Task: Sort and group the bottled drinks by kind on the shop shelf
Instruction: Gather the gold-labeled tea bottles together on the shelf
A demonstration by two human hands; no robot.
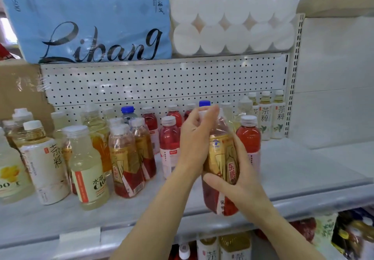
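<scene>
1. Your left hand (197,136) curls round the neck and shoulder of a gold-and-red labelled bottle (221,166), just right of the frame's centre, fingers up by its cap.
2. Your right hand (235,180) wraps the same bottle lower down, thumb across the label front.
3. The bottle is tilted slightly; its base looks to be over the front edge of the shelf (303,170), though I can't tell whether it touches.
4. Two matching gold-and-red bottles (126,158) stand left of centre.
5. Red drinks (169,148) stand behind your hands.
6. A pale C100 bottle (87,168) and a white tea bottle (44,162) sit lower left.
7. Three white tea bottles (272,116) stand together at mid right, against the pegboard.
</scene>
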